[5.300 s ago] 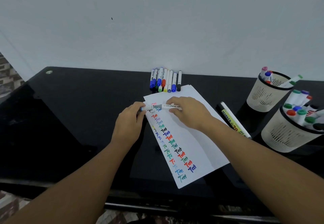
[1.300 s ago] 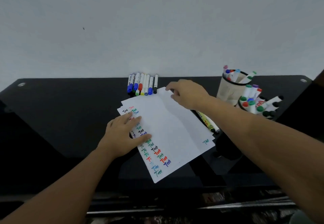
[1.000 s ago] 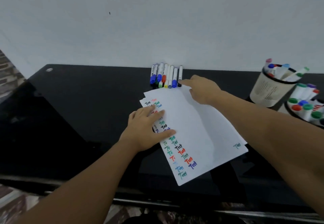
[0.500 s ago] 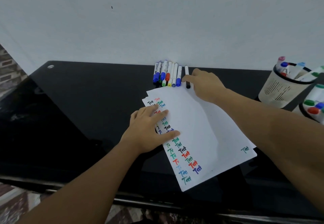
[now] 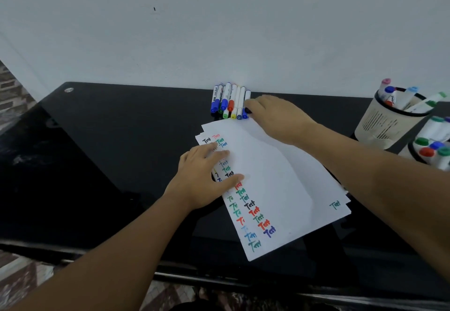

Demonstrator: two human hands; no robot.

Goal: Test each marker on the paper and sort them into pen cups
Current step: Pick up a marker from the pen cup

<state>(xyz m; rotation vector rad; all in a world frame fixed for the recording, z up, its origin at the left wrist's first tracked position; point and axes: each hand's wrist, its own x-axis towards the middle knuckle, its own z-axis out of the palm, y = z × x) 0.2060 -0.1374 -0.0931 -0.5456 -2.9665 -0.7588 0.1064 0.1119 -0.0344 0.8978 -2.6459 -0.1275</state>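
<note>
Black glossy table (image 5: 97, 164): six markers (image 5: 230, 101) lying parallel, caps toward viewer. Left hand (image 5: 204, 179) flat on paper (image 5: 272, 184); right hand (image 5: 275, 115) gripping black-capped marker (image 5: 248, 110).

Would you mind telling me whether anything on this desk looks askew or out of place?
Only mildly: the sheets of paper lie fanned and slanted across the desk, their edges not lined up, under the flat left hand. The markers by the wall lie in a neat row.

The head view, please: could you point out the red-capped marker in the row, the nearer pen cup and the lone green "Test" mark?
Red-capped marker (image 5: 230, 104): head view, on its cap.
Nearer pen cup (image 5: 410, 145): head view, black rim.
Lone green "Test" mark (image 5: 335, 205): head view, mid-word.
</note>
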